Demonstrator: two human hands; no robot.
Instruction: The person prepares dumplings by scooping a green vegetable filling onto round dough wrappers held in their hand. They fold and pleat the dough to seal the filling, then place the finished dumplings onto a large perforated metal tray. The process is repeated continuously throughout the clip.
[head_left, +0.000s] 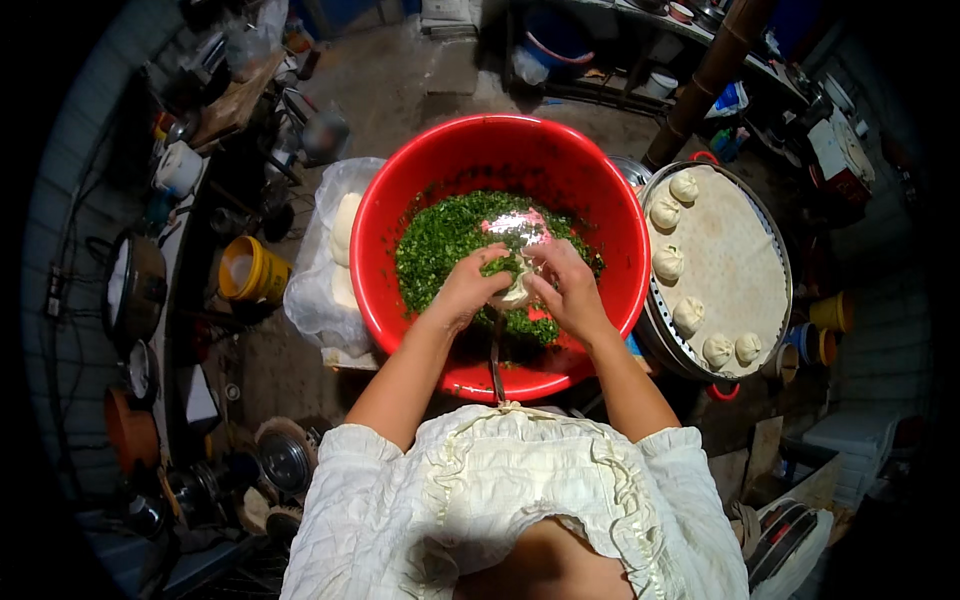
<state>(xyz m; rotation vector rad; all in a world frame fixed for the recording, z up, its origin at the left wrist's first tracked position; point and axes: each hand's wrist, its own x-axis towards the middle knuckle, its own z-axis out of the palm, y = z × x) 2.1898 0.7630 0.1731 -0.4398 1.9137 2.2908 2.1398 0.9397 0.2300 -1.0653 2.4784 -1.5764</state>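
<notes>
My left hand (469, 281) and my right hand (570, 289) cup a dough wrapper (513, 298) between them, with chopped green filling showing in its top. The fingertips of both hands are at the wrapper's edge, and part of it is hidden behind them. Below the hands, a large red plastic basin (363, 247) holds a mass of chopped greens (435, 240). Part of the basin's far side shines under a bright light. A metal utensil handle (496, 364) leans over the basin's near rim, its other end hidden.
To the right, a round steamer tray (649, 300) lined with pale cloth (731, 262) carries several pleated buns (669, 262). On the left, pale dough (343, 232) lies on plastic sheeting (311, 262). A yellow bucket (266, 276) stands farther left. A brown post (701, 94) rises behind the tray.
</notes>
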